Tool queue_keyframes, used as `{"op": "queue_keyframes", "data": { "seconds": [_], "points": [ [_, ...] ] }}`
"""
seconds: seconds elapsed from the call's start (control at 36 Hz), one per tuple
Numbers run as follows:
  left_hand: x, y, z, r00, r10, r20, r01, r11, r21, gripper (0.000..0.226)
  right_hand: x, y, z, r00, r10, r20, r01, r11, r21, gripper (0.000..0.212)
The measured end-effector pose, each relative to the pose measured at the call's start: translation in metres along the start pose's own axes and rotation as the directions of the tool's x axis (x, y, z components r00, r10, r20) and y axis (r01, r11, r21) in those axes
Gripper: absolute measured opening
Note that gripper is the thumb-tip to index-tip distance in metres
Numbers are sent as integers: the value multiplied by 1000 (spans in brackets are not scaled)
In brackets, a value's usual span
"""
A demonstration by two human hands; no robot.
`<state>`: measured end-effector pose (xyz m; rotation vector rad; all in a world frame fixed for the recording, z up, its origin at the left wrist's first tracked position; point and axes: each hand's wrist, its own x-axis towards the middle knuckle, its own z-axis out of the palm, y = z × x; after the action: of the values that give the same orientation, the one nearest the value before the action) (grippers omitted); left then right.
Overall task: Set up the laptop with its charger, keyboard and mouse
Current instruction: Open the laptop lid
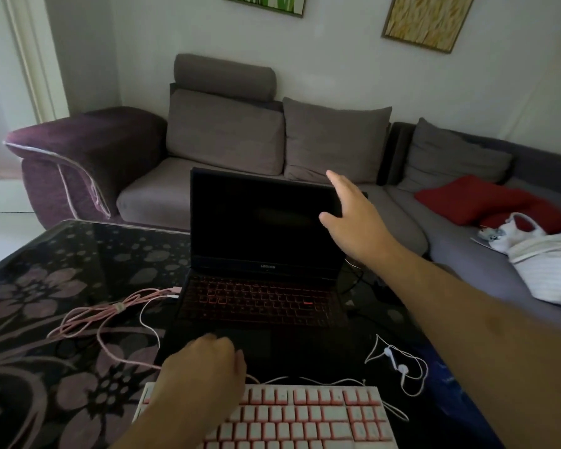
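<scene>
A black laptop [259, 228] stands open on the dark flowered table [62, 280], its screen dark and its keys lit red. My right hand [353, 218] is spread at the screen's upper right corner, thumb in front of the lid and fingers behind its edge. My left hand [204, 371] rests with curled fingers on the laptop's front left palm rest, holding nothing that I can see. A white and pink keyboard [305, 419] lies in front of the laptop. Its bundled pink cable [110, 312] runs to the laptop's left side. No mouse is in view.
White earphones [399, 364] with a tangled wire lie right of the laptop. Dark cables [366, 280] trail behind its right side. A grey and purple sofa [227, 131] stands past the table, with a red cushion [486, 199] and white clothes [544, 254] on it.
</scene>
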<state>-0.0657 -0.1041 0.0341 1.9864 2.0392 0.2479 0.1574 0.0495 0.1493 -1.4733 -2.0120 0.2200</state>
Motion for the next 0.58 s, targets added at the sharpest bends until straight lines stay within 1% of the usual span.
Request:
{"op": "queue_keyframes", "data": {
  "seconds": [0.11, 0.17, 0.28, 0.31, 0.33, 0.39, 0.47, 0.53, 0.58],
  "points": [
    [-1, 10, 4, 992, 92, -88, -96, 995, -40, 25, -54, 20, -29, 999, 14, -36, -14, 1000, 7, 62],
    [-4, 22, 5, 983, 163, -87, -169, 983, -71, 20, -87, 37, -46, 997, 68, -34, -68, 998, 5, 53],
    [-16, 51, 10, 944, 318, -85, -327, 937, -125, 15, -155, 76, -79, 976, 185, -119, -183, 983, 24, 25],
    [-20, 60, 12, 927, 364, -92, -374, 915, -148, 15, -176, 85, -89, 966, 225, -127, -222, 974, 36, 23],
    [-25, 70, 16, 907, 408, -102, -420, 892, -169, 14, -198, 93, -98, 956, 263, -129, -259, 965, 49, 27],
    [-37, 92, 24, 864, 489, -120, -503, 840, -204, 14, -243, 109, -113, 930, 344, -130, -340, 939, 54, 39],
    [-58, 123, 36, 787, 596, -158, -616, 747, -249, 15, -304, 128, -128, 891, 438, -120, -440, 898, 14, 40],
    [-76, 145, 47, 727, 671, -146, -682, 678, -274, 16, -348, 138, -136, 849, 520, -94, -520, 854, 22, 41],
    [-98, 167, 64, 663, 742, -102, -735, 619, -277, 18, -393, 147, -138, 810, 584, -59, -584, 811, 11, 42]
  ]
}}
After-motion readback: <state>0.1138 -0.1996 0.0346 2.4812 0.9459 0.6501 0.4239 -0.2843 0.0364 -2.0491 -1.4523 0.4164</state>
